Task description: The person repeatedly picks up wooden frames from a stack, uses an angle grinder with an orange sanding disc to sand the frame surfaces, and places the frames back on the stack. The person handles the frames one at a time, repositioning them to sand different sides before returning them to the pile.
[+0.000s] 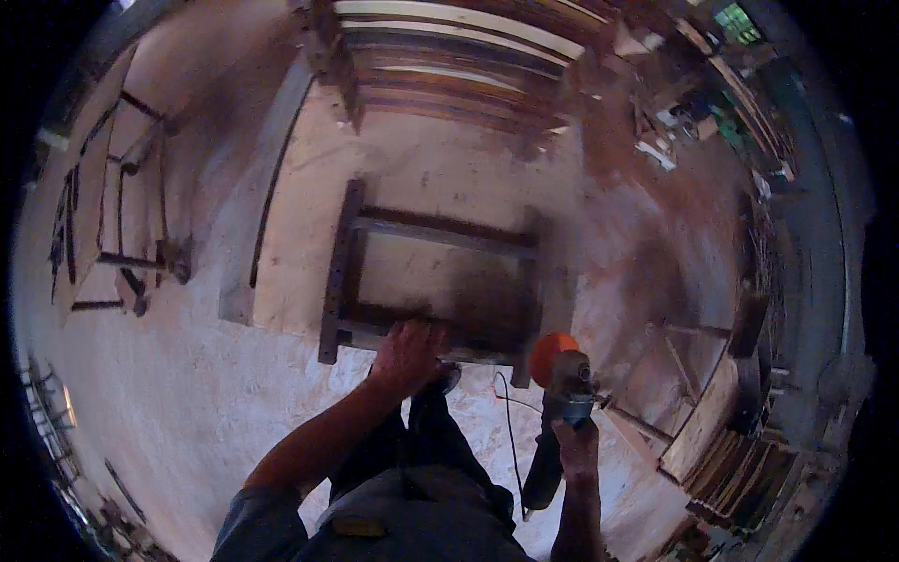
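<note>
In front of me stands a dark wooden frame [334, 281] with two side pieces joined by crossbars. My left hand [410, 354] is over its near crossbar, closed on the wood; the fingertips are hard to make out. In my right hand [577, 444] is an angle grinder [541, 476], held at the frame's near right corner. The tool carries an orange disc [552, 356] at its head, close beside the right side piece. Whether the disc touches the wood, I cannot tell. My right fingers are wrapped round the tool and partly hidden.
A pale board [290, 225] lies under the frame. Beyond it is a stack of wooden planks [449, 56]. A thin cable [510, 426] hangs near my legs. Another dark frame [117, 187] stands at left, and stacked wood pieces [740, 478] lie at lower right.
</note>
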A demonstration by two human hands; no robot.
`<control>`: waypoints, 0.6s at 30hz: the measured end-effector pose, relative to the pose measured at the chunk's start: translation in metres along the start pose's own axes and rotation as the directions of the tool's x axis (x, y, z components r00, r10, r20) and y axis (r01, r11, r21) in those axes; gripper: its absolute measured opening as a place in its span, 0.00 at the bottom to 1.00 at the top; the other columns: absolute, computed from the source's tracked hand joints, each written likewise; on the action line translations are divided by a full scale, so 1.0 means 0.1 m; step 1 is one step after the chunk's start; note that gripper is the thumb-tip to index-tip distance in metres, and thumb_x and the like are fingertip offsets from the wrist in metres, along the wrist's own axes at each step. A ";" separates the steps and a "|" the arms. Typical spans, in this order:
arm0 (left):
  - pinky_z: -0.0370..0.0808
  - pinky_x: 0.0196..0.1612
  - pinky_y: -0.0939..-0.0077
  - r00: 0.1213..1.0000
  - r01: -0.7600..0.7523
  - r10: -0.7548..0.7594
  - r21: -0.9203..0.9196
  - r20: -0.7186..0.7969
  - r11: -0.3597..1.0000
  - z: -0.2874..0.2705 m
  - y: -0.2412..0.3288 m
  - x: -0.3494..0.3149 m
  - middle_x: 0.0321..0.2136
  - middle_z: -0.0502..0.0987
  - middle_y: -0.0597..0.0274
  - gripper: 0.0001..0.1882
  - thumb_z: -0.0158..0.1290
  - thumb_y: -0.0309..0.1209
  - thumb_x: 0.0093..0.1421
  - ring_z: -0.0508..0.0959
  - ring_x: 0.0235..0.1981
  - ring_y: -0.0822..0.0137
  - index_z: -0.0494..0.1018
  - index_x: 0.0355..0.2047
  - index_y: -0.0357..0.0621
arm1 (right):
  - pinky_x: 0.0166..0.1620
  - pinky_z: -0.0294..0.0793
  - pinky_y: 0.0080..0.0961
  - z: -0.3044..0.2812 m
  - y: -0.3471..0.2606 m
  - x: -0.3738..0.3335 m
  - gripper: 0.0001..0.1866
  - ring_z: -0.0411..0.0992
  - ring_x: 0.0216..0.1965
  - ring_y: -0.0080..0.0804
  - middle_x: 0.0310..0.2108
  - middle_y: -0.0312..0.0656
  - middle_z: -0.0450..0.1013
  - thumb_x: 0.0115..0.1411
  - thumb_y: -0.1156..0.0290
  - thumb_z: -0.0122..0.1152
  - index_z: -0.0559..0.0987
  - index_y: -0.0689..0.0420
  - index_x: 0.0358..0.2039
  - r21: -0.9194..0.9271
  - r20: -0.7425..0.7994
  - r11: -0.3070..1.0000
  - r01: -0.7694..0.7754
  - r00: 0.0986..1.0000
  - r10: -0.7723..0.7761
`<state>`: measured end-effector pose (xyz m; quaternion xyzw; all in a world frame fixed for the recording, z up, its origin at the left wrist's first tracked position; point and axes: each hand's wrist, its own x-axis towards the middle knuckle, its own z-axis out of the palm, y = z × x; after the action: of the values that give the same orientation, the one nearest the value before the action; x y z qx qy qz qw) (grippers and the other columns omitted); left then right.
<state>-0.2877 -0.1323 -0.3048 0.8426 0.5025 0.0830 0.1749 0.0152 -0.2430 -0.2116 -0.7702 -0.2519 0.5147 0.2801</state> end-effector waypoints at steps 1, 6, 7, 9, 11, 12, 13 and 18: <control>0.72 0.49 0.55 0.998 0.019 -0.022 0.037 0.063 0.999 0.07 -0.03 0.05 0.43 0.73 0.55 0.18 0.54 0.38 0.57 0.73 0.47 0.54 0.72 0.46 0.45 | 0.40 0.74 0.27 -0.08 0.07 -0.06 0.24 0.73 0.35 0.27 0.36 0.40 0.77 0.52 0.60 0.69 0.77 0.64 0.44 0.045 -0.012 0.999 0.000 1.000 0.001; 0.72 0.46 0.53 0.976 -0.215 0.217 0.085 -0.018 0.973 0.42 -0.44 0.05 0.39 0.73 0.55 0.14 0.56 0.37 0.55 0.74 0.45 0.52 0.72 0.39 0.44 | 0.33 0.77 0.29 -0.41 0.47 -0.22 0.21 0.74 0.27 0.29 0.31 0.41 0.74 0.54 0.62 0.64 0.75 0.65 0.42 0.147 -0.096 0.989 -0.008 0.995 0.022; 0.72 0.46 0.53 0.984 -0.176 0.176 0.076 0.015 0.981 0.42 -0.43 0.05 0.38 0.74 0.54 0.14 0.57 0.37 0.55 0.74 0.44 0.51 0.73 0.38 0.43 | 0.34 0.76 0.28 -0.43 0.47 -0.25 0.21 0.74 0.28 0.27 0.31 0.41 0.76 0.54 0.62 0.66 0.76 0.65 0.41 0.171 -0.114 0.984 -0.044 0.991 0.064; 0.72 0.46 0.53 0.991 -0.108 0.102 0.071 0.086 0.992 0.07 -0.26 0.17 0.37 0.74 0.53 0.14 0.57 0.36 0.55 0.74 0.43 0.51 0.73 0.37 0.42 | 0.33 0.76 0.27 -0.54 0.66 -0.26 0.21 0.74 0.28 0.26 0.29 0.41 0.76 0.54 0.61 0.67 0.75 0.65 0.40 0.208 -0.168 0.976 -0.073 0.980 0.109; 0.72 0.46 0.53 0.981 -0.068 0.058 0.048 0.187 0.997 -0.35 -0.12 0.26 0.36 0.74 0.51 0.14 0.57 0.36 0.54 0.74 0.43 0.49 0.73 0.37 0.41 | 0.33 0.76 0.27 -0.60 0.70 -0.32 0.22 0.74 0.28 0.26 0.28 0.41 0.76 0.54 0.60 0.67 0.75 0.65 0.40 0.274 -0.164 0.959 -0.074 0.979 0.122; 0.72 0.46 0.53 0.971 -0.046 0.037 0.034 0.236 0.998 -0.54 -0.07 0.32 0.36 0.75 0.51 0.14 0.57 0.35 0.54 0.74 0.43 0.49 0.74 0.37 0.41 | 0.33 0.76 0.27 -0.61 0.71 -0.35 0.22 0.74 0.27 0.26 0.28 0.41 0.76 0.54 0.60 0.67 0.75 0.65 0.41 0.302 -0.165 0.950 -0.073 0.978 0.128; 0.74 0.44 0.53 0.976 -0.056 0.039 0.074 0.212 0.996 -0.71 -0.03 0.41 0.35 0.76 0.50 0.17 0.59 0.37 0.53 0.76 0.40 0.49 0.74 0.38 0.40 | 0.31 0.76 0.28 -0.62 0.74 -0.37 0.21 0.74 0.27 0.27 0.28 0.41 0.75 0.54 0.61 0.65 0.75 0.65 0.41 0.303 -0.176 0.952 -0.053 0.978 0.111; 0.78 0.37 0.58 0.976 -0.190 0.209 0.249 -0.052 0.950 -1.30 -0.03 0.85 0.32 0.77 0.54 0.27 0.65 0.38 0.46 0.79 0.34 0.52 0.72 0.46 0.45 | 0.32 0.75 0.27 -0.64 0.92 -0.31 0.20 0.74 0.28 0.25 0.28 0.40 0.76 0.54 0.60 0.67 0.77 0.64 0.38 0.325 -0.182 0.945 -0.042 0.978 0.106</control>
<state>-0.2901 -0.0291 -0.1883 0.9003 0.4274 0.0709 0.0417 0.0739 -0.3405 -0.2346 -0.7706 -0.1073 0.4802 0.4050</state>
